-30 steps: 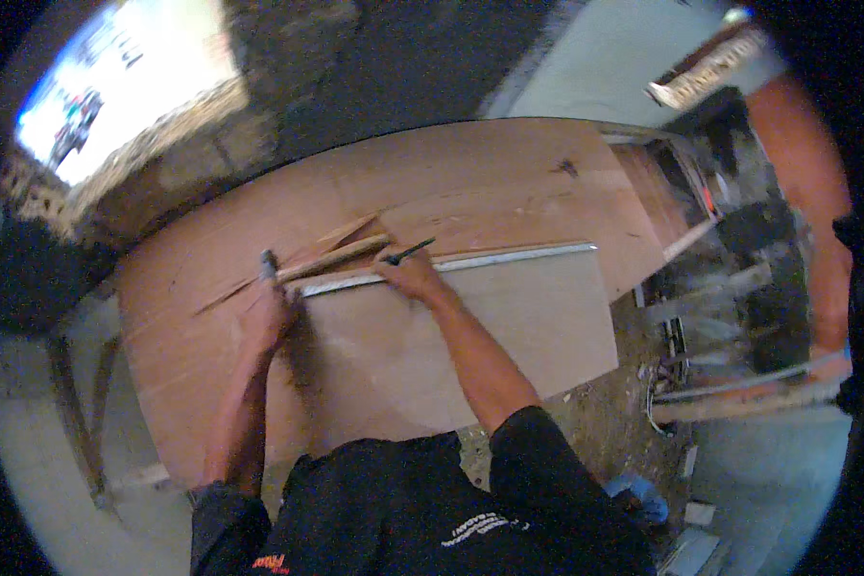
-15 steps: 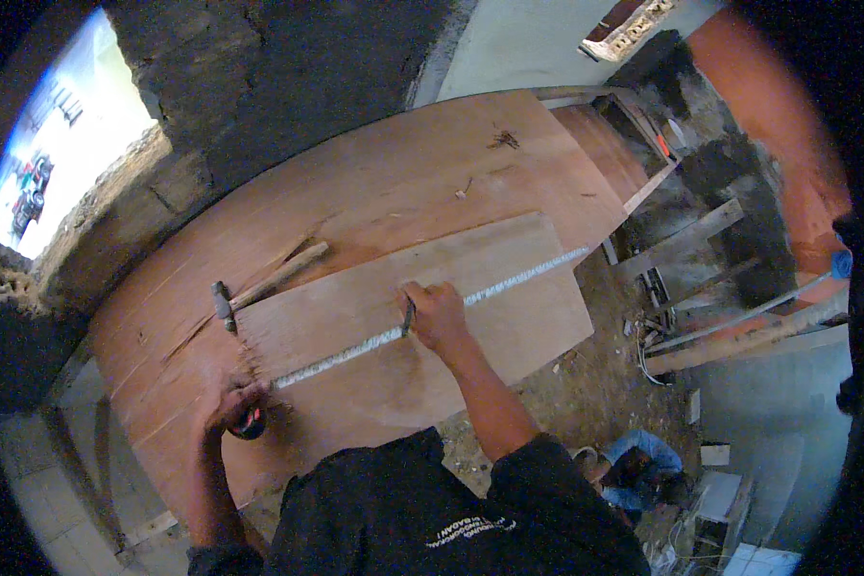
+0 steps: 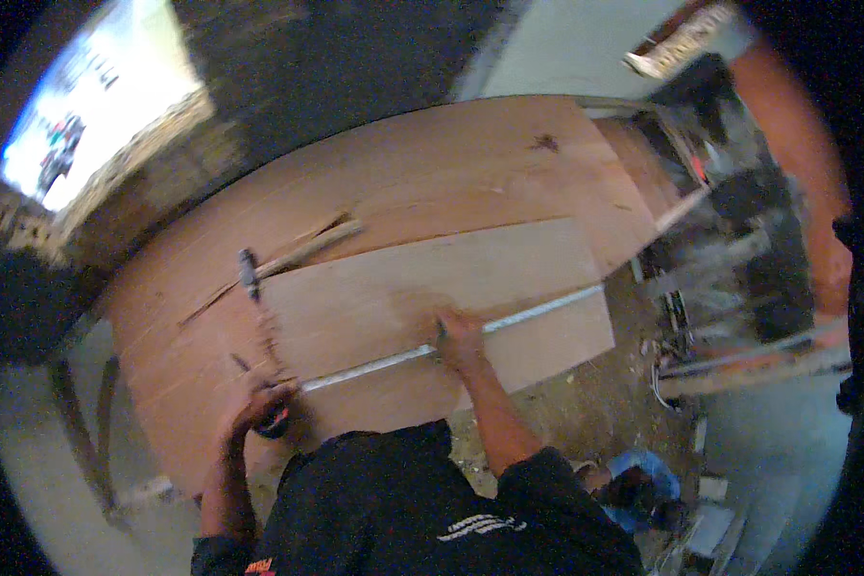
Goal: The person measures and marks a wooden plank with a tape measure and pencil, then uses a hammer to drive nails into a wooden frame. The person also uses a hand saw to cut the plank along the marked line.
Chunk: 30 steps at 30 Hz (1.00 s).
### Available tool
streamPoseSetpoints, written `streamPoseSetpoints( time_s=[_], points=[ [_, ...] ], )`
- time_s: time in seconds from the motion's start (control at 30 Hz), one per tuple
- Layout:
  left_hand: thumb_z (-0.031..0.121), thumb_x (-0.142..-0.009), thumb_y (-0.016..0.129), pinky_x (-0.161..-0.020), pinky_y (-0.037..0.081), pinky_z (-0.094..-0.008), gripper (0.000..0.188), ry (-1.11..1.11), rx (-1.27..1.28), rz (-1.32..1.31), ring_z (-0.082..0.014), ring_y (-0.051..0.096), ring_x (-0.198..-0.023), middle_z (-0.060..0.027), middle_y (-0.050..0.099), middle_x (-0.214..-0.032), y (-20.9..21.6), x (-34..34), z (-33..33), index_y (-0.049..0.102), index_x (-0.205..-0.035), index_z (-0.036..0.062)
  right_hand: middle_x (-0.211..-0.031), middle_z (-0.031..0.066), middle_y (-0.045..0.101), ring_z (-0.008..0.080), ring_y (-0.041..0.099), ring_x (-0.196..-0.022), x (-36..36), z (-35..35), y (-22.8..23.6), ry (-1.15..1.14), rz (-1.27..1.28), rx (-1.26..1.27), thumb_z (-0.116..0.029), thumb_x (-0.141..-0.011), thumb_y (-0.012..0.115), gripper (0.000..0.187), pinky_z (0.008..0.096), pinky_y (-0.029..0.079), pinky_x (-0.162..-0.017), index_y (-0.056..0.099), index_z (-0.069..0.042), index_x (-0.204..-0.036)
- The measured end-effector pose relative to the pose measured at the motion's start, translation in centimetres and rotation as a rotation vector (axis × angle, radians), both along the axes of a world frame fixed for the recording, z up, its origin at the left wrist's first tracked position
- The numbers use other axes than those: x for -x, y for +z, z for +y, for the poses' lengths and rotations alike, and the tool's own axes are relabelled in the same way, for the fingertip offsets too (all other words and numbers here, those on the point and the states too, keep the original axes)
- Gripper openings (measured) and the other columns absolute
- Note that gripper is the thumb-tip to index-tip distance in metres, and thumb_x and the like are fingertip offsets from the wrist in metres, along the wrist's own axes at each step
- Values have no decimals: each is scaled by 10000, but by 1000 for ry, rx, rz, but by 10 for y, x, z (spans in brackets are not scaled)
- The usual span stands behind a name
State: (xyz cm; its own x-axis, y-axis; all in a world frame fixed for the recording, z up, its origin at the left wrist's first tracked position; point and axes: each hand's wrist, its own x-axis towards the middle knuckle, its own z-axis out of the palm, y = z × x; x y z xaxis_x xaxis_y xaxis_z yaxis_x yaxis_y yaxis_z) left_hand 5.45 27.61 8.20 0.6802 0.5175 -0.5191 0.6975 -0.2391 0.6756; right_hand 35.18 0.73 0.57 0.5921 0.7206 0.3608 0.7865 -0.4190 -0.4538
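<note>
In my left hand, closed at the near left of the sheet, is a tape measure with a dark and red case. Its white blade stretches right across a pale plywood board to about the board's right edge. My right hand is closed at the middle of the blade, with a short dark slim object upright in its fingers; blur hides its kind. Beyond the board's left end lies a hammer, its wooden handle pointing right.
A larger plywood sheet lies under the board. Splinters and a small dark piece lie near my left hand. Lumber stands at right. Another person is low at the lower right. A window opening is at upper left.
The whole view has shifted, so most things sit farther right. The blade's far end has drawn back to about the board's edge and slightly toward me. Both hands keep their holds.
</note>
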Motion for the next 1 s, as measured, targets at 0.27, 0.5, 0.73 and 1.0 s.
streamPoseSetpoints(
  time_s=[0.27,0.5,0.73,1.0],
  points=[
    [295,-925,677,-491,479,-374,258,49,393,161,-158,579,-504,-29,624,-623,-1,4,15,705,-809,66,-691,117,619,318,601,-635,1,3,1,26,-217,-30,-134,-842,688,88,434,454,-613,643,-58,-845],
    [404,-910,649,-583,508,-420,376,-10,51,66,-262,647,-585,-125,677,-663,-1,-1,-6,747,-824,51,-734,143,636,306,599,-637,11,10,25,26,-150,-75,-108,-868,657,119,425,436,-611,682,-22,-945],
    [434,-895,640,-704,531,-494,376,-63,-349,135,-391,674,-761,-197,698,-808,9,-8,-16,758,-880,77,-812,144,685,270,647,-738,38,44,48,122,398,-20,-192,-917,641,211,362,506,-702,696,12,-934],
    [397,-893,653,-741,537,-474,314,10,-491,56,-363,680,-827,-168,709,-885,18,-16,-26,745,-905,97,-814,94,700,214,656,-753,61,87,70,196,833,139,-219,-857,694,200,345,520,-728,706,-20,-881]
  ],
)
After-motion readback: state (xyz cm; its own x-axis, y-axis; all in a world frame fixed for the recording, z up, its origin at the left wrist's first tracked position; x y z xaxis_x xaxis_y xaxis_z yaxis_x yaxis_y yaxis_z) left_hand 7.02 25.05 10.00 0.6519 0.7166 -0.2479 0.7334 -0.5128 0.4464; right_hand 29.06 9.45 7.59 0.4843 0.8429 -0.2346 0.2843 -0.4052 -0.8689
